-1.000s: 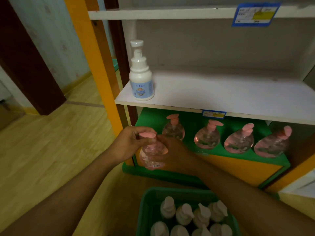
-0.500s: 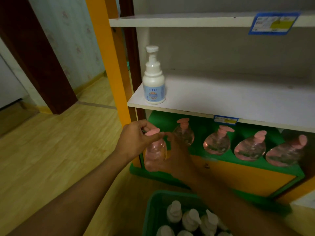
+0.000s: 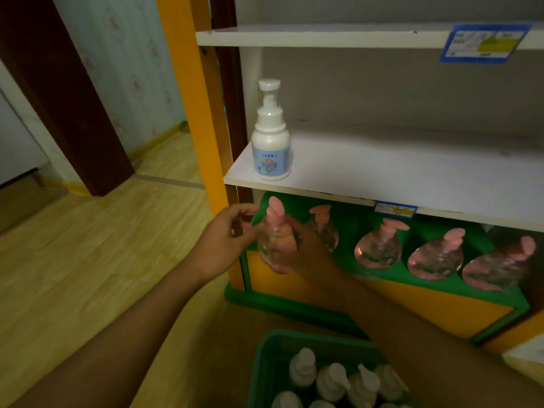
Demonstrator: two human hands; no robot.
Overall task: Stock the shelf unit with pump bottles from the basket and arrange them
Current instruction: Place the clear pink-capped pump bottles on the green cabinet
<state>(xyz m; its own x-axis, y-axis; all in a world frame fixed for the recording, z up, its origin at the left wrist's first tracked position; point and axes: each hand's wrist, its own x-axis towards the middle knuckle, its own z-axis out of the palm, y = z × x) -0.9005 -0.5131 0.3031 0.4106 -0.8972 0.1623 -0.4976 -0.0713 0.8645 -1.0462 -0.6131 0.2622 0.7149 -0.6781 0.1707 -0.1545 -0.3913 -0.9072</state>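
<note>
My right hand (image 3: 309, 251) grips a clear pink pump bottle (image 3: 272, 231) by its body, just in front of the left end of the green bottom shelf (image 3: 350, 216). My left hand (image 3: 226, 240) is beside the bottle's neck with fingers apart, off the pump head. Several matching pink bottles (image 3: 378, 248) stand in a row on that shelf. One white pump bottle (image 3: 270, 148) stands at the left end of the white middle shelf (image 3: 412, 178). The green basket (image 3: 263, 351) at the bottom holds several white pump bottles (image 3: 332, 381).
An orange post (image 3: 191, 98) frames the unit's left side. The top shelf (image 3: 323, 36) carries a blue price label (image 3: 482, 42). Wooden floor (image 3: 88, 260) spreads out to the left, with a dark door frame (image 3: 64, 92) beyond.
My left hand has come off the pump head, which it covered before, and opened. The pink bottle has risen slightly toward the bottom shelf's left end.
</note>
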